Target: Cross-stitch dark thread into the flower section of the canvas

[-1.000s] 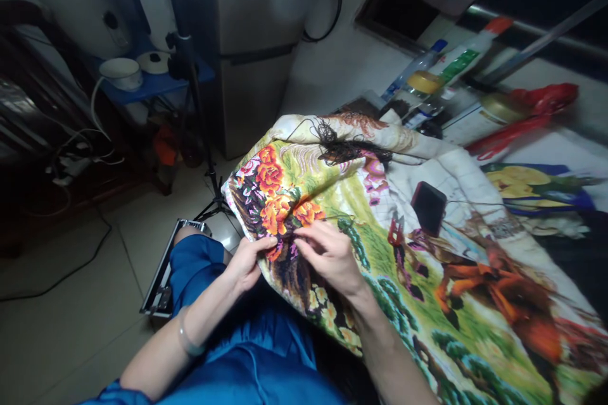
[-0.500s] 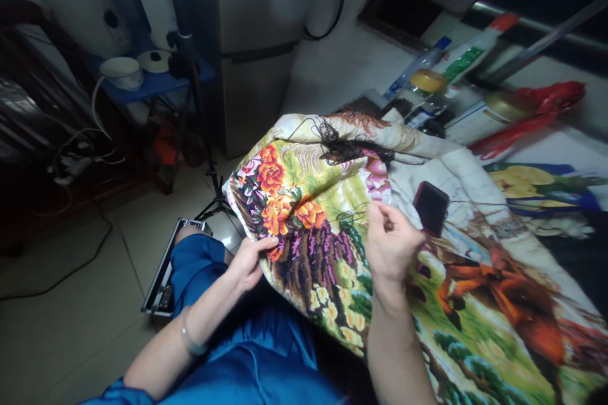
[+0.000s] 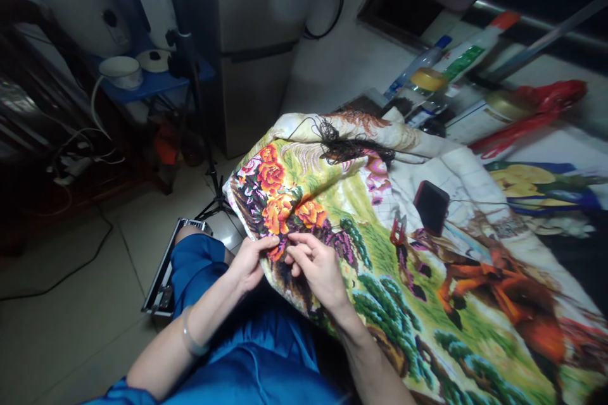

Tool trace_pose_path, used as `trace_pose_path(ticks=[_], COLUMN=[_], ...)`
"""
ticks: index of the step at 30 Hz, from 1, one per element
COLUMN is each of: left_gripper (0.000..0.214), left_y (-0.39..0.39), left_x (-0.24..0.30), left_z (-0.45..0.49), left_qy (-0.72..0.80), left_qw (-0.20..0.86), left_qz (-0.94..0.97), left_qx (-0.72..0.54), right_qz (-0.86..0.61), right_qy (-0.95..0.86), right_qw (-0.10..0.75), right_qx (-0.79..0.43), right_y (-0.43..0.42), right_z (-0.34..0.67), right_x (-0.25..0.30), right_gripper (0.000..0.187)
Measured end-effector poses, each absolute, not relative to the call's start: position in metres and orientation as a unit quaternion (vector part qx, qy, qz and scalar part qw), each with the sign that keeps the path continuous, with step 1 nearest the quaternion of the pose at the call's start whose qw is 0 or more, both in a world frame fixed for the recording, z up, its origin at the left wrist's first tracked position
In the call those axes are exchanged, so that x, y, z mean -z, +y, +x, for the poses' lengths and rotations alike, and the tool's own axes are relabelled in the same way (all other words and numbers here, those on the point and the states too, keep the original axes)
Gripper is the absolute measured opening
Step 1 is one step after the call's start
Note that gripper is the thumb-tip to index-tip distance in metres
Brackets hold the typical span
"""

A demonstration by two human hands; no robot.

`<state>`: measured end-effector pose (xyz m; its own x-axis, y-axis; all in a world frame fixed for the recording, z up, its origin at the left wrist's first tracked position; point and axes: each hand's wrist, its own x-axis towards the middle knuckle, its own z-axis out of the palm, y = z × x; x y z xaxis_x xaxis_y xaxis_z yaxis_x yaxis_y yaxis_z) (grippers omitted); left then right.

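A large cross-stitch cloth [image 3: 308, 180] with flowers, trees and a horse spreads over my lap and the table. Its left edge is pinched in my left hand [image 3: 251, 259], thumb on top beside the orange flowers. Close to that thumb, my right hand [image 3: 316, 269] is over the stitched flowers with thumb and index finger pinched together; whatever is between them is too small to make out. A tangle of dark thread [image 3: 349, 144] lies on the cloth's far side. Red thread snips [image 3: 398, 229] rest on the cloth, left of a dark phone-like device [image 3: 431, 205].
Bottles and jars [image 3: 427, 85] and a red plastic bag [image 3: 536, 111] stand at the back right. A black tripod [image 3: 213, 183] is left of the cloth, beside a silver-edged case [image 3: 164, 294]. Behind are a fridge [image 3: 256, 69] and a blue stool [image 3: 152, 85] with pots.
My right hand has moved left and down from the cloth's middle to beside my left thumb, uncovering the red snips. My left hand keeps its hold on the edge.
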<state>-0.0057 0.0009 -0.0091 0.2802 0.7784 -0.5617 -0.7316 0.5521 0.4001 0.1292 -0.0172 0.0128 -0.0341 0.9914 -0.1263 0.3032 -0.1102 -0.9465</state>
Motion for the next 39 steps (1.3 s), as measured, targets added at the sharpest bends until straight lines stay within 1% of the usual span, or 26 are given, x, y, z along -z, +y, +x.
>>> trace_pose_path(ticks=[2,7,15,19,24,31,36,39], left_gripper=[0.028,0.024,0.028,0.033,0.033,0.028,0.025,0.025], left_y=[0.001,0.001,0.0,0.0,0.001,0.0,0.001,0.003], left_x=[0.01,0.013,0.011,0.012,0.011,0.008,0.006,0.005], left_z=[-0.006,-0.005,-0.004,-0.004,-0.002,-0.002,-0.002,-0.001], left_qy=[0.376,0.377,0.379,0.39,0.402,0.408,0.417,0.427], left_qw=[0.796,0.793,0.787,0.777,0.768,0.764,0.763,0.758], left_qz=[0.033,0.039,0.038,0.033,0.035,0.058,0.062,0.048], left_qx=[-0.473,-0.478,-0.485,-0.493,-0.497,-0.497,-0.49,-0.491], right_qz=[-0.586,-0.596,-0.607,-0.612,-0.611,-0.628,-0.619,-0.618], right_qy=[-0.548,-0.535,-0.536,-0.55,-0.552,-0.595,-0.571,-0.574], right_qw=[0.374,0.371,0.355,0.355,0.364,0.33,0.35,0.373], right_qx=[-0.464,-0.471,-0.467,-0.444,-0.435,-0.377,-0.409,-0.388], right_y=[-0.017,-0.016,-0.014,-0.014,-0.016,-0.014,-0.012,-0.014], right_z=[0.128,0.124,0.122,0.119,0.119,0.113,0.116,0.121], right_x=[-0.014,-0.013,-0.012,-0.011,-0.007,-0.014,-0.011,-0.01], right_gripper=[0.02,0.023,0.023,0.024,0.025,0.02,0.02,0.018])
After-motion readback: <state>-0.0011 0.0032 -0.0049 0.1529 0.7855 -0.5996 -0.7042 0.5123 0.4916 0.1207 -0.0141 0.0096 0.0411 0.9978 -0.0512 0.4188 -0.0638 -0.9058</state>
